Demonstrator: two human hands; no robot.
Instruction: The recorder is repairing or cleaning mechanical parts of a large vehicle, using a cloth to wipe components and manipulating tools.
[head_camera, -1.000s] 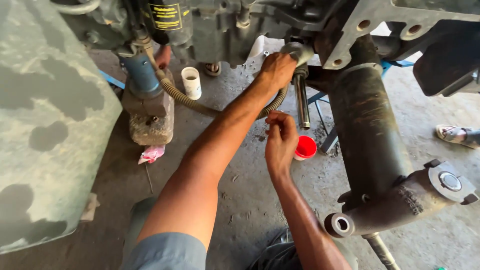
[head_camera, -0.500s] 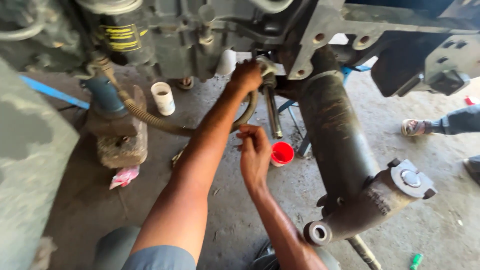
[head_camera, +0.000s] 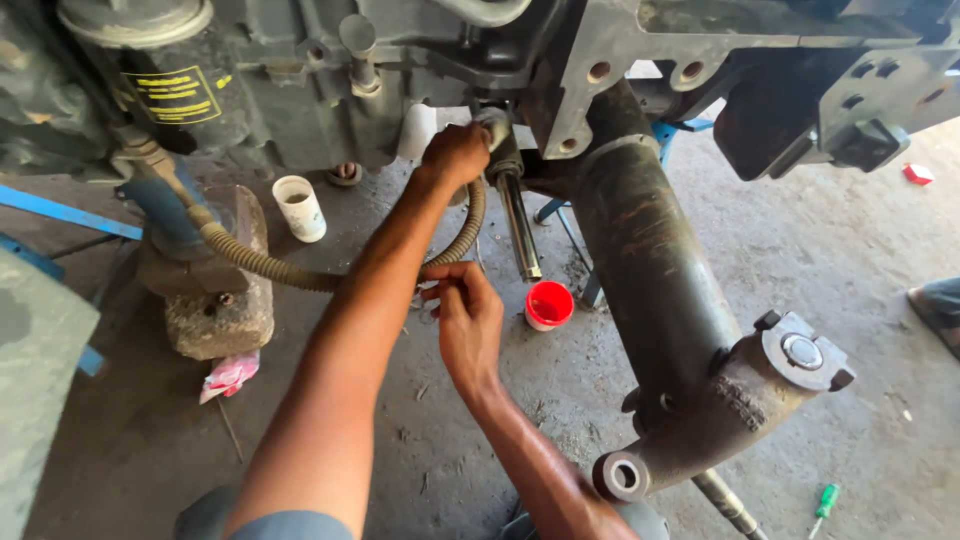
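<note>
over the last second our view has swung so the machine's underside fills the top of the frame, but the hands have hardly moved relative to the work: the left hand (head_camera: 455, 152) is still up at the top of the steel rod (head_camera: 520, 225), and the right hand (head_camera: 468, 318) still sits lower, beside the ribbed hose (head_camera: 270, 268). so the job reads as unchanged, the same fitting being worked.

the left hand is clenched around the joint where the rod meets the engine block (head_camera: 330, 90). the right hand is curled, fingertips pinched together; it may hold a small part, we cannot tell.

the rod hangs under the block, long axis near vertical, its free end pointing down at the floor (head_camera: 400, 440) toward the red cap (head_camera: 549, 305).
</note>
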